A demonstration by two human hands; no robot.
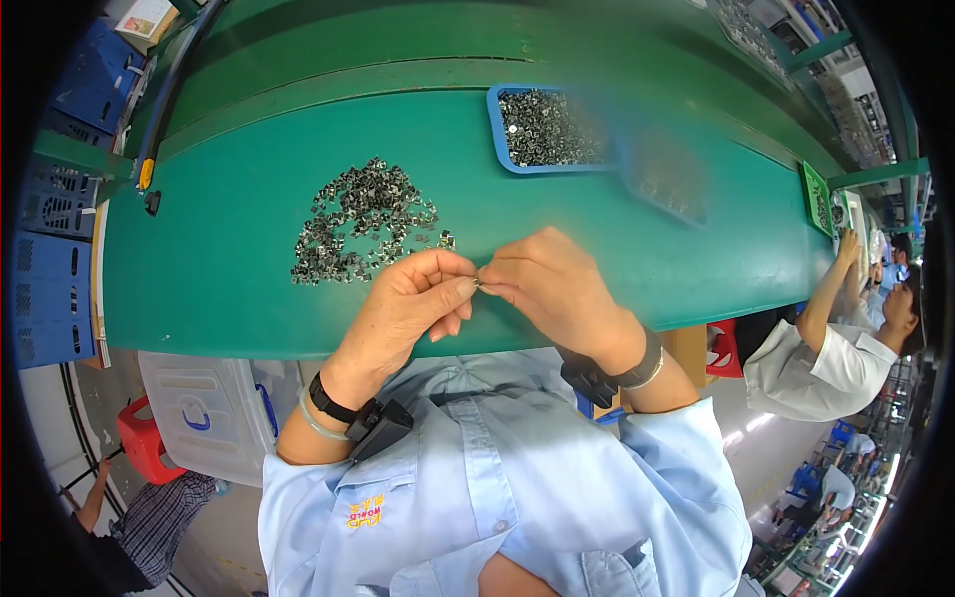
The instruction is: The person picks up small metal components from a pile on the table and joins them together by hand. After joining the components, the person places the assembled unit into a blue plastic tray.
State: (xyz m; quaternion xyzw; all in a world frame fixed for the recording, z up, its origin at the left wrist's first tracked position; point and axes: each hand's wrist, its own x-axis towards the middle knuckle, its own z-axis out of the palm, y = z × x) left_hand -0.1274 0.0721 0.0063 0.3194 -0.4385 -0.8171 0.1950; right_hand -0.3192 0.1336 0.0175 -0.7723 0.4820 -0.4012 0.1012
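Note:
My left hand (413,303) and my right hand (552,284) meet over the near edge of the green table (219,289). Their fingertips pinch one tiny metal part (477,283) between them; most of it is hidden by the fingers. A loose heap of several small grey metal parts (363,221) lies on the table just beyond my left hand. Farther back stands a blue tray (497,134) filled with the same kind of parts.
A clear plastic bag of parts (665,179) lies right of the blue tray. Blue crates (50,269) stand at the left. A white plastic bin (204,408) and a red stool (144,443) sit below the table. A person in white (826,358) works at the right.

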